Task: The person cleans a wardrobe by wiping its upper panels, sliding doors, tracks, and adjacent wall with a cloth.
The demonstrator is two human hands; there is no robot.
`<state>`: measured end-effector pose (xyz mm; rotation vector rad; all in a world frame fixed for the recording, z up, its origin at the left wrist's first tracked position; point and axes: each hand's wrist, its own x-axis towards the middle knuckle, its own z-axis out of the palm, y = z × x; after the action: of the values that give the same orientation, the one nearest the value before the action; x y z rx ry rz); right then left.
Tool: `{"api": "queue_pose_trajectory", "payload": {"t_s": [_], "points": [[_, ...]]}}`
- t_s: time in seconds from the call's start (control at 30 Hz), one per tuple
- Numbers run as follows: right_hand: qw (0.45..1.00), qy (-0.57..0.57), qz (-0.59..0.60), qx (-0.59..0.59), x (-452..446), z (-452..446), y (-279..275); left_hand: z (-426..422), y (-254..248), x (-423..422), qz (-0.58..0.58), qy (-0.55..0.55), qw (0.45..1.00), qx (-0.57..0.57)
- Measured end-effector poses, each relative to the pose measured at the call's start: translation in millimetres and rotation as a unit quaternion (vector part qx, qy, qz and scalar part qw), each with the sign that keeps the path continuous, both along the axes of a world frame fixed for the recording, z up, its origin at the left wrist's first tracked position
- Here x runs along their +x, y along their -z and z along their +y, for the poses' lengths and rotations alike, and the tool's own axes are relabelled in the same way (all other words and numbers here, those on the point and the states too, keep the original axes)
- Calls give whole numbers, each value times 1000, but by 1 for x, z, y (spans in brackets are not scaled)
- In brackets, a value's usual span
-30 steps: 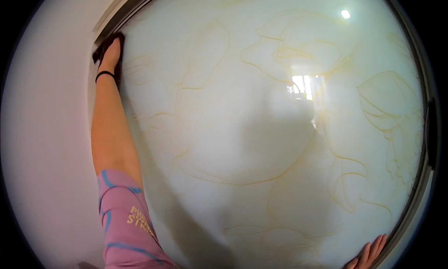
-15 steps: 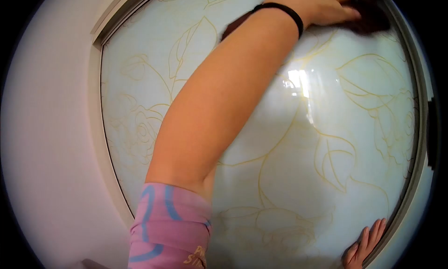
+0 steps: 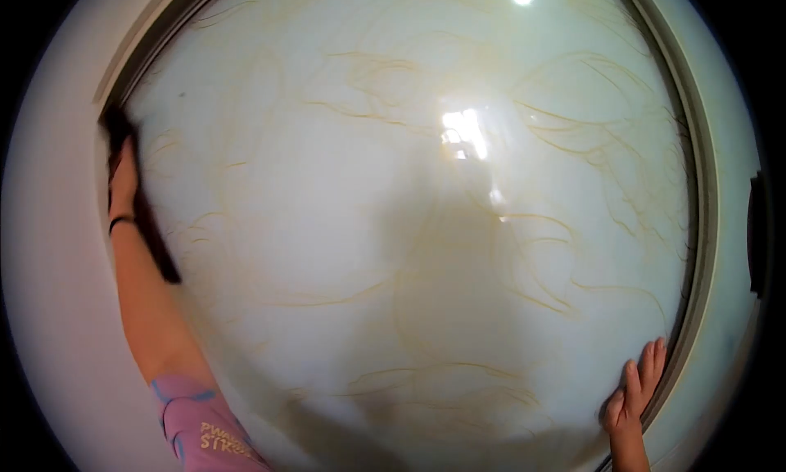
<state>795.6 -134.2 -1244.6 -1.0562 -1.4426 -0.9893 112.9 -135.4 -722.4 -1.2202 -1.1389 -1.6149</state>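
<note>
My left hand [image 3: 124, 181] is at the left edge of a glass door panel [image 3: 311, 218], pressed on a dark brown cloth [image 3: 154, 234]. A black band circles that wrist, and its fingers are partly hidden against the cloth. Part of the cloth hangs down along the forearm. At the lower right, my right hand [image 3: 632, 394] lies with fingers stretched out on the glass beside the frame; it holds nothing. Thin yellow flower and leaf lines cover the pale panel.
A grey frame [image 3: 706, 226] borders the glass on the right, with a dark fitting [image 3: 757, 234] farther right. A pale wall [image 3: 57, 251] stands on the left. Bright reflections and a shadow show on the glass.
My left hand has swept with the brown cloth from the upper right of the glass to its left edge. My right hand has stayed by the right frame, now slightly higher in view.
</note>
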Motion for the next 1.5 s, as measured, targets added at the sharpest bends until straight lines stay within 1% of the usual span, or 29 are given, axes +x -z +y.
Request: {"api": "queue_pose_trajectory", "payload": {"t_s": [0.2, 0.23, 0.27, 0.3, 0.33, 0.37, 0.4, 0.47, 0.5, 0.53, 0.6, 0.67, 0.77, 0.8, 0.83, 0.87, 0.9, 0.97, 1.03, 1.1, 1.13, 1.17, 1.2, 1.27, 1.33, 1.4, 1.43, 1.47, 1.5], "points": [[1000, -22, -7, 14, -14, -7, -7, -12, 11, -6, -108, -75, 990, -57], [999, -24, -16, 17, -17, -7, -13, -16, 14, 26, -65, -51, 996, -40], [999, -29, -12, 19, -22, -7, -14, -17, 5, 46, -21, -82, 996, -22], [999, -35, -14, 18, -24, -8, -16, -25, 11, 104, 56, -63, 996, 18], [999, -38, -15, 15, -24, -14, -16, -23, 3, 130, 78, -140, 986, -34], [999, -38, -10, 11, -28, -19, -19, -23, 5, 180, 132, -113, 985, 1], [999, -48, -5, 3, -31, -27, -22, -18, -2, 216, 214, -225, 950, -19], [996, -72, 19, -59, -40, -59, -42, -21, 19, 313, 374, -250, 891, 57], [996, -68, 22, -57, -34, -67, -44, -9, 29, 351, 394, -301, 863, 95], [993, -94, -5, -68, -28, -79, -48, -3, 41, 385, 459, -198, 856, 131], [990, -119, -30, -76, -20, -94, -59, -15, 89, 435, 556, -184, 798, 139], [999, 22, 21, 38, -19, -101, -84, -20, 136, 456, 578, -16, 814, 62], [999, 29, 29, -14, -10, -91, -102, -24, 172, 436, 650, 142, 740, -94], [998, 43, 13, -46, -6, -81, -105, -19, 163, 426, 658, 149, 733, -79], [996, 59, 5, -64, -1, -74, -108, -12, 150, 417, 642, 167, 745, -68], [996, 62, 5, -61, -1, -67, -108, -10, 130, 405, 620, 125, 773, -53], [998, 43, -8, -41, 27, -66, -69, -18, 140, 428, 603, 86, 793, -19], [1000, -3, -22, -18, 46, -58, -60, -21, 109, 430, 491, -21, 871, 3], [1000, -18, -1, -9, 50, -55, -55, -17, 74, 421, 378, -59, 923, 38], [999, -38, 19, -1, 52, -53, -55, 26, 1, 362, 354, -229, 900, 114], [999, -34, 18, -7, 53, -54, -56, 22, -23, 344, 361, -403, 835, 97], [999, -28, 16, -14, 56, -55, -58, 25, -41, 337, 264, -350, 898, 34], [999, -27, 16, -13, 59, -55, -59, 9, -47, 361, 62, -192, 979, -27], [998, -51, 15, -33, 60, -56, -57, 10, -78, 358, -65, -120, 990, -40], [998, -55, 25, -31, 58, -57, -57, -4, -79, 402, -109, -57, 992, -27], [997, -70, 24, -35, 58, -59, -57, 22, -130, 403, -43, -45, 997, -53], [996, -73, 28, -30, 58, -59, -57, 3, -104, 454, -50, -65, 995, -51], [997, -72, 28, -31, 59, -59, -58, 16, -123, 465, 9, -72, 997, -11], [997, -67, 18, -31, 60, -60, -60, 22, -139, 481, 45, -61, 997, -33]]}}
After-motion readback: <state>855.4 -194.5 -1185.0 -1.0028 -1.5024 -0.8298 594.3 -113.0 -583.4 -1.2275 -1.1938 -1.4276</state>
